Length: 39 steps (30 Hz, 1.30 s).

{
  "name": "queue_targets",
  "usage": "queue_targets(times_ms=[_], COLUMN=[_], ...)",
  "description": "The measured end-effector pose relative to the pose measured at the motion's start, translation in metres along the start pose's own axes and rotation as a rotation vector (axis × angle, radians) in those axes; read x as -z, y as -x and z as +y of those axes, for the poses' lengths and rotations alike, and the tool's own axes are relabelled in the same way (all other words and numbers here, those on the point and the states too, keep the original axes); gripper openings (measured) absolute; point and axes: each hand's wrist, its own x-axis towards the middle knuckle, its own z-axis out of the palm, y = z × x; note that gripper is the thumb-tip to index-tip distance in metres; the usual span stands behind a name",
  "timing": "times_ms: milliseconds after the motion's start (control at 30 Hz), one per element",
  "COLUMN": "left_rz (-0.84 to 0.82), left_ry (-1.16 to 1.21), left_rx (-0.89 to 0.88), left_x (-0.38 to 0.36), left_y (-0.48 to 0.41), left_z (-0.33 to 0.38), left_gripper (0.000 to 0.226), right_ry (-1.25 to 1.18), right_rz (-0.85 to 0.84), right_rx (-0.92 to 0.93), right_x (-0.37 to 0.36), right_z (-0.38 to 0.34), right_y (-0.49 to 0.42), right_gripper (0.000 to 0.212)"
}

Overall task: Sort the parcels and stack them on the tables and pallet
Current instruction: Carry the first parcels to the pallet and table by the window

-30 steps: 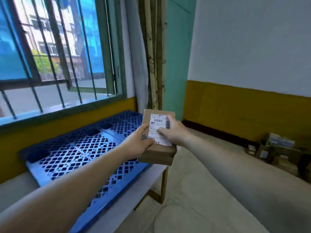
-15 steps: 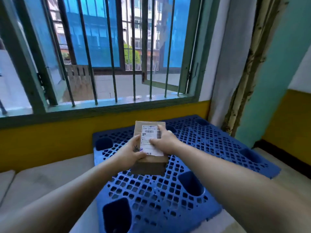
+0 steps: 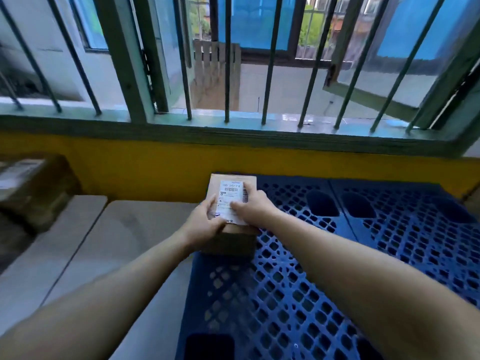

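Over pallet [image 3: 363, 255], left hand [image 3: 205, 224], right hand [image 3: 253, 206] grip parcel [image 3: 230, 241], perhaps resting

Light source: daylight through the barred window [image 3: 280, 81] beyond the fingers [image 3: 248, 194].
Brightness: bluish and bright outside, even and moderate on the room side.
Shadows: soft, with the parcel [image 3: 228, 242] darkest on its near face, below the fingers.
Glare: pale sheen on the sill [image 3: 285, 118] past the fingers; the white label [image 3: 230, 189] is bright and partly legible.
Blur: the carton [image 3: 33, 188] far left of the fingers is smeared; the forearms [image 3: 117, 294] are soft near the camera.
Distortion: the window bars [image 3: 227, 61] splay outward and the sill bows toward the edges.
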Motion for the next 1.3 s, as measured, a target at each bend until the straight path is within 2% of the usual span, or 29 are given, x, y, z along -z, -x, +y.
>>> queue_targets(times_ms=[100, 267, 500, 667, 833, 1000, 1167, 1300], left_rz=[0.097, 0.136, 0.124, 0.029, 0.094, 0.16, 0.267, 0.312], left_ry=[-0.017, -0.081, -0.115, -0.244, -0.416, -0.532, -0.595, -0.591], left_rx=[0.018, 0.052, 0.066, 0.107, 0.058, 0.029, 0.053, 0.044], left_x=[-0.001, 0.001, 0.004, 0.015, 0.044, 0.096, 0.175, 0.259], left_y=[-0.03, -0.083, -0.126, -0.129, -0.099, -0.042, 0.041, 0.123], left_z=[0.005, 0.015, 0.018, 0.035, 0.05, 0.043, 0.021, -0.013], left_gripper=[0.062, 0.062, 0.062, 0.071, 0.073, 0.071, 0.07, 0.072], right_ry=[-0.033, -0.056, -0.12, -0.118, 0.044, 0.11, 0.11, 0.137], right_rz=[-0.012, -0.027, -0.014, -0.019, 0.078, 0.074, 0.024, -0.047], right_rx=[0.036, 0.043, 0.037, 0.036, 0.131, 0.279, 0.384, 0.47], right_x=[0.003, 0.015, 0.02, 0.029, 0.044, 0.04, 0.002, -0.058], right_z=[-0.003, -0.006, -0.008, -0.012, -0.035, -0.089, -0.167, -0.236], right_y=[-0.037, -0.088, -0.124, -0.124, -0.095, -0.041, 0.025, 0.084], right_gripper=[0.076, 0.077, 0.078, 0.077, 0.079, 0.077, 0.08, 0.082])
